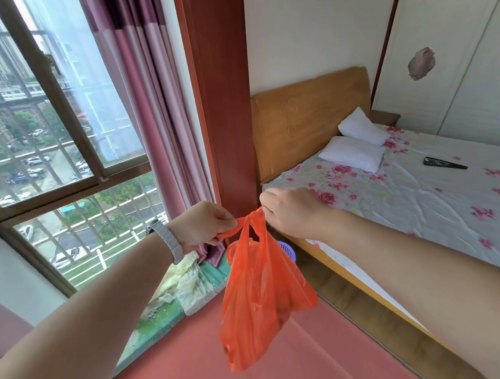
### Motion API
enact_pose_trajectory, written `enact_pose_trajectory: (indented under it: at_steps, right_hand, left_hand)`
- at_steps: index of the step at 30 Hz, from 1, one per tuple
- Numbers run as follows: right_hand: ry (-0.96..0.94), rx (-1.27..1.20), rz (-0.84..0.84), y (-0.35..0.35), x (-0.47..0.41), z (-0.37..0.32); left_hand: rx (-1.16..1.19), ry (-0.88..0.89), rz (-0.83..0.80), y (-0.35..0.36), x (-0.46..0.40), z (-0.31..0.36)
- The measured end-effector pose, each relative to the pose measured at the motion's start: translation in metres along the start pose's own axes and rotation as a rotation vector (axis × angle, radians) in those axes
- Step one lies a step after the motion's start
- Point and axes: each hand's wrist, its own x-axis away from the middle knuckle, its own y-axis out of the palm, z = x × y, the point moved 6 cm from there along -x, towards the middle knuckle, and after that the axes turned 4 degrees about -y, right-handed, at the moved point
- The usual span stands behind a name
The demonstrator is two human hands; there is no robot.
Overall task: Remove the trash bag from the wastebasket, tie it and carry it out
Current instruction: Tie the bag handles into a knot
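— Where's the bag?

— Up in the air, in front of the person. The orange trash bag [261, 296] hangs free over a reddish surface [249, 359], slack and crumpled, with its two handles pulled apart at the top.

— Who's got hold of it?

— Both hands. The left hand [204, 223] is closed round one handle, drawn out to the left; there's a grey-strapped watch [167, 240] on that wrist. The right hand [289, 206] pinches the other handle, fingers curled tight, just by the corner of the bed.

— And the wastebasket?

— Down behind the bag, a small purple wastebasket [288, 251] on the wooden floor [346, 296], between the bed frame and the window ledge. Only its rim and a bit of lattice side show.

— What's the room like?

— A bed [414, 212] on the right with a rose-printed sheet, two white pillows [352, 153] against a wooden headboard [309, 125], and a dark flat object [445, 164] lying on the sheet. I can't tell what it is. On the left a big barred window [57, 153], with parked cars below. A mauve curtain [155, 107] hangs beside a red-brown post [223, 105], and pale cloth [184, 279] is heaped on a green ledge cover.
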Motion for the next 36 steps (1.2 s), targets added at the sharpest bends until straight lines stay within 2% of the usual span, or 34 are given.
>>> enact_pose_trajectory:
  at_steps: [2,4,9,13,16,21,25,31,36]
  right_hand:
    - [0.007,0.023,-0.062,0.001,0.006,0.005]
    - [-0.001,0.035,-0.092,0.002,0.014,0.008]
    - [0.002,-0.008,-0.069,-0.006,0.025,0.013]
    - [0.089,-0.112,-0.091,-0.003,0.036,0.021]
    - [0.282,-0.379,-0.057,0.004,0.039,0.023]
    - [0.685,-1.161,0.121,0.015,0.046,0.019]
    - [0.900,-1.630,0.376,0.005,0.045,0.039]
    - [1.000,-1.905,0.641,-0.016,0.055,0.086]
    - [1.160,-1.959,0.803,-0.005,0.077,0.115]
  left_hand:
    - [-0.140,0.047,0.001,-0.002,-0.001,-0.002]
    - [-0.185,0.096,0.067,-0.005,-0.003,-0.003]
    - [-0.354,0.177,0.248,0.007,-0.010,0.001]
    - [-0.178,0.269,0.469,0.009,-0.010,0.015]
    - [0.030,0.259,0.534,0.014,-0.012,0.021]
    - [0.177,0.156,0.539,0.024,-0.023,0.009]
    - [0.081,0.089,0.539,0.025,-0.031,-0.017]
    - [-0.051,-0.071,0.437,0.045,-0.031,-0.094]
    - [-0.159,-0.200,0.414,0.044,-0.016,-0.142]
